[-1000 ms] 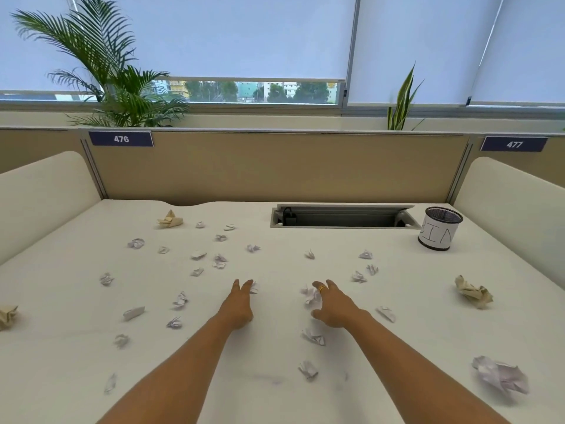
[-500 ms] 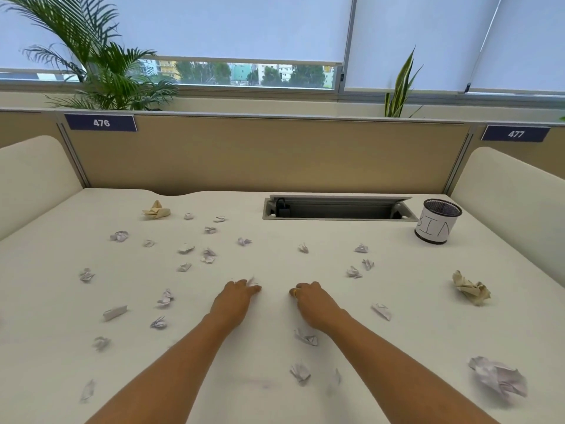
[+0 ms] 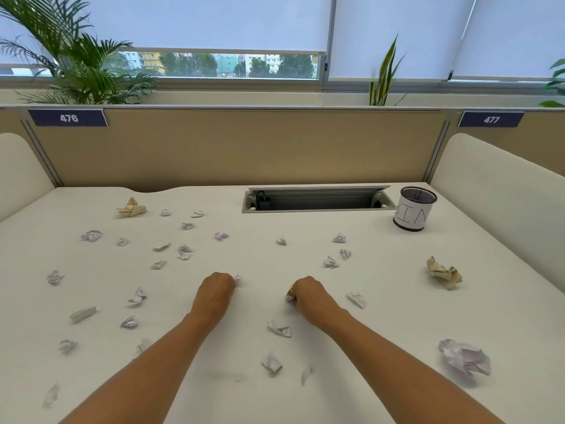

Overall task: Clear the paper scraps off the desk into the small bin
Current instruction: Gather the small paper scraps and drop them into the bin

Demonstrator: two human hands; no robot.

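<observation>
The paper scraps lie scattered over most of the surface [image 3: 275,393], thickest at our left, and two of them are now in our hands: a corner of one [image 3: 237,276] pokes out past the fingers of the left hand [image 3: 216,289], and another [image 3: 289,298] shows under the right hand [image 3: 308,293]. A second ago both hands lay flat and spread above these pieces; now they have curled into fists clamped on them, a little apart from each other. So we judge the first pickups made, with nearly all the clearing left to do. The small bin [image 3: 414,208] stands well apart at the far right, just beside the cable tray [image 3: 315,199], its mouth open and upright. Between the right hand and the bin the way looks open, with only a few small scraps [image 3: 330,263] and a tan wad [image 3: 444,273] off to the side. The padded side panel [image 3: 501,191] rises close behind the bin, so room to swing there is tighter. A larger white wad [image 3: 464,358] sits near the right edge.
</observation>
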